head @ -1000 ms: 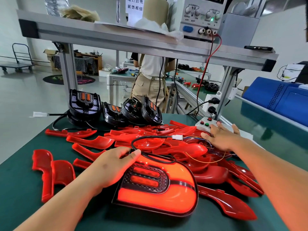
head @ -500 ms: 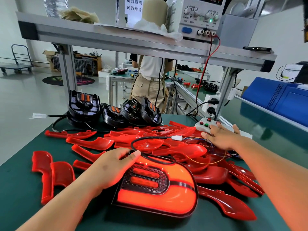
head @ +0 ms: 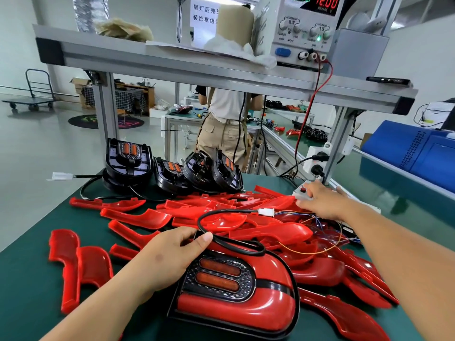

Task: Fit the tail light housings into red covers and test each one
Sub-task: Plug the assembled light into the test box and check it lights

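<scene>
An assembled tail light [head: 236, 299], black housing inside a red cover, lies on the green table [head: 29, 291] in front of me, unlit. My left hand [head: 167, 259] grips its upper left edge, thumb by the black cable [head: 229, 242]. That cable loops to a white connector [head: 266, 212] joined to thin coloured wires. My right hand [head: 322, 203] rests on the white button box [head: 301, 193], fingers beside its red button. A heap of loose red covers [head: 197, 212] fills the table's middle. Several bare black housings [head: 172, 168] stand at the far edge.
A power supply [head: 302, 33] reading 12.00 sits on the aluminium shelf [head: 172, 67] overhead, its red lead running down to the box. Two red covers [head: 78, 264] lie at the left. A blue case [head: 418, 153] sits at the right. A person stands at the bench behind.
The tail light glowed red in both earlier frames and is dark now. My right hand has stayed on the button box. My left hand has kept its hold.
</scene>
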